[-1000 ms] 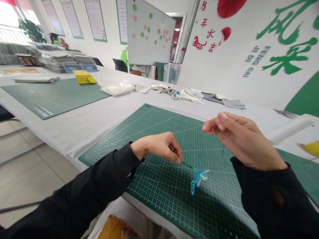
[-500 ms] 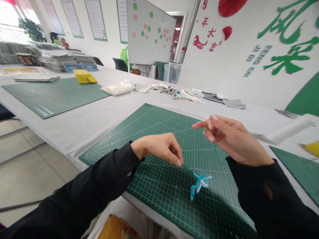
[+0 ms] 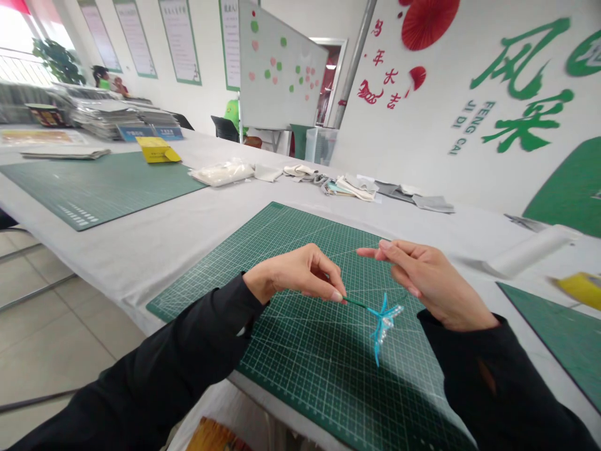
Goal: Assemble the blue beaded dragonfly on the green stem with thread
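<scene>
A beaded flower [image 3: 382, 322] with light-blue petals and clear, pearly beads is held above the green cutting mat [image 3: 263, 250]. My left hand [image 3: 307, 275] pinches the end of its thin green stem [image 3: 355, 302] between thumb and forefinger, the bloom pointing right. Up and to the right of the bloom is my right hand [image 3: 422, 279], apart from it. Its thumb presses against the forefinger, which points left, and the other fingers curl in. Whatever may be between those fingertips is too small to make out.
Another cutting mat [image 3: 98, 188] lies at the left with a yellow card box [image 3: 158, 150]; a third mat [image 3: 558, 332] is at the right. Along the table's far side are a plastic-wrapped white pack [image 3: 223, 172] and folded cloths [image 3: 352, 186]. A white roll [image 3: 530, 250] lies at right.
The flower has been raised a little and turned in my left hand, so its petals now spread up and down. My right hand has dropped slightly and shifted left, its thumb now nearer the forefinger.
</scene>
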Demonstrator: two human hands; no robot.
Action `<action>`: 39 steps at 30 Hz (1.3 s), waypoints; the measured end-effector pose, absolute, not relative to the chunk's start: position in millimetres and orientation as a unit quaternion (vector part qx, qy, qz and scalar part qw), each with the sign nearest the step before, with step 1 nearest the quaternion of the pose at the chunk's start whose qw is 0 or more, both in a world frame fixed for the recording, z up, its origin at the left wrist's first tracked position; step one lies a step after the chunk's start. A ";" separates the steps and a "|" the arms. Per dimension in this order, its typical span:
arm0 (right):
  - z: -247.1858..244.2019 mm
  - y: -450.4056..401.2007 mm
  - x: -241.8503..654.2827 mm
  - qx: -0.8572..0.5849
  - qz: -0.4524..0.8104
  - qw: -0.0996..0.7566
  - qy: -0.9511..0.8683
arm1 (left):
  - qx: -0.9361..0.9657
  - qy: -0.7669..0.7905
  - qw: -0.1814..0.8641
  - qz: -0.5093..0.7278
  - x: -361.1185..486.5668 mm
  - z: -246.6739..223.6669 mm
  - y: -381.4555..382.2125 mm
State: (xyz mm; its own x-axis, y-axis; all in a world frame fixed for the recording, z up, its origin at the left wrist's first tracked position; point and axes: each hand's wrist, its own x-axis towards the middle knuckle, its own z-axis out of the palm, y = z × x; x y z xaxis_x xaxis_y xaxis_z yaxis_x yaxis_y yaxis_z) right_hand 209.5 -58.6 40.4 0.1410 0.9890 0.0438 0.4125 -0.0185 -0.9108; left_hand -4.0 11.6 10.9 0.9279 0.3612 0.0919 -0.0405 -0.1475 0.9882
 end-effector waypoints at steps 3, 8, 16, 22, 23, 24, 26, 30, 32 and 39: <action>36.5 -68.6 215.8 -0.641 0.318 0.435 -0.547 | 0.705 0.100 0.669 0.212 -4.1 10.5 11.3; 23.5 -84.4 211.8 -0.655 0.270 0.481 -0.517 | 0.663 0.089 0.677 0.308 0.1 7.9 10.8; 7.5 -88.6 199.8 -0.707 0.056 0.417 -0.568 | 0.611 0.130 0.673 0.396 6.7 6.7 11.1; 1.9 -95.6 187.6 -0.654 -0.117 0.424 -0.615 | 0.549 0.176 0.692 0.434 13.1 2.2 11.7; 1.1 -96.6 185.8 -0.641 -0.139 0.428 -0.621 | 0.541 0.182 0.694 0.439 14.1 1.2 12.3; 0.4 -97.4 184.5 -0.627 -0.159 0.430 -0.630 | 0.534 0.188 0.695 0.444 14.8 0.3 13.0; -0.7 -98.8 183.8 -0.592 -0.195 0.426 -0.656 | 0.524 0.202 0.696 0.446 15.9 -1.0 14.2; 0.7 -101.7 184.3 -0.532 -0.240 0.402 -0.706 | 0.508 0.228 0.705 0.439 17.0 -2.3 14.5; 4.3 -102.8 181.8 -0.498 -0.257 0.386 -0.733 | 0.507 0.235 0.705 0.437 17.9 -2.4 13.4; 30.1 -96.8 160.7 -0.394 -0.372 0.254 -0.801 | 0.546 0.272 0.667 0.429 19.4 -1.8 10.6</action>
State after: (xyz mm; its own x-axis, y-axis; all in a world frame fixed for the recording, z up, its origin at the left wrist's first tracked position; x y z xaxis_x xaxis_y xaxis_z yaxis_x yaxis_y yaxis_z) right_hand 160.7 -96.8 30.1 -0.5606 0.4421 0.7001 0.8201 0.4132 0.3958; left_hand 19.4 10.6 -1.8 0.4852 0.8680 0.1053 -0.2753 0.0373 0.9606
